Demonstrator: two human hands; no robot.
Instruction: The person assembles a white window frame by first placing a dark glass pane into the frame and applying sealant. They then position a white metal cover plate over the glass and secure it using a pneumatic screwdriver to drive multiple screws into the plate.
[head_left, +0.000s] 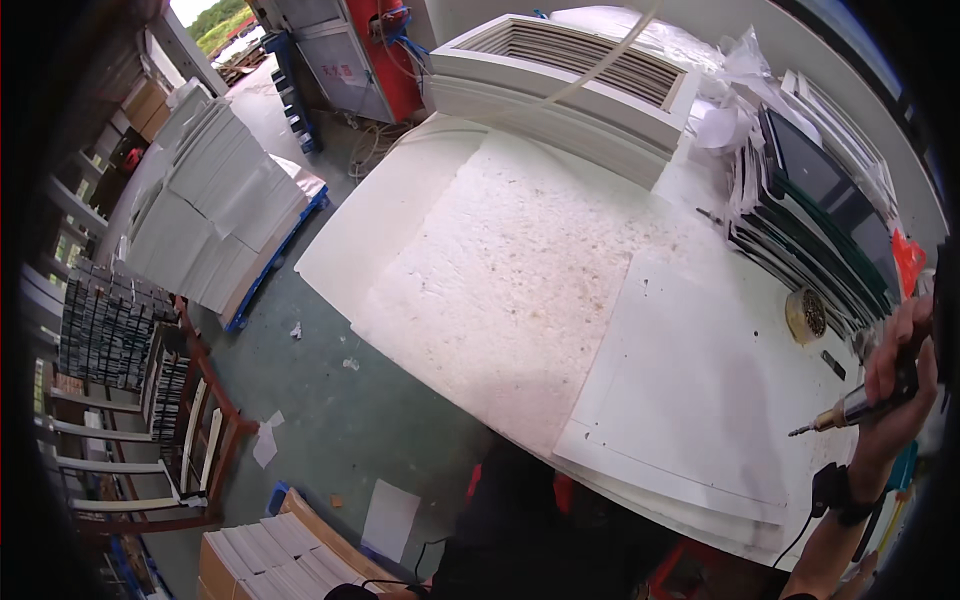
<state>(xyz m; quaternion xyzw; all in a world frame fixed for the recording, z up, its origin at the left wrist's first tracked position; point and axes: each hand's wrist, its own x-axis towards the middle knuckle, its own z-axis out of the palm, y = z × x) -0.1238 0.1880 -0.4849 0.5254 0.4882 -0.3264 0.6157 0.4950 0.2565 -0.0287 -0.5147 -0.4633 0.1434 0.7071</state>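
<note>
The power screwdriver (853, 408) lies inside the grip of the right hand (905, 372), near the right edge of the view. Below it spreads a large white worktable (345, 245), bearing a rough, speckled white sheet (490, 290) and, nearer the hand, a flat white panel (680, 390). Along the far side sits a white louvred unit (555, 101); to its right leans a stack of dark panels (825, 215). The fingers are curled around the screwdriver's body, whose rear end is hidden; the metal nose sticks out to the left of them, ending in a thin bit (798, 432) above the panel's right-hand part. Just beyond the hand are a roll of tape (795, 318) and a small dark strip (832, 364).
</note>
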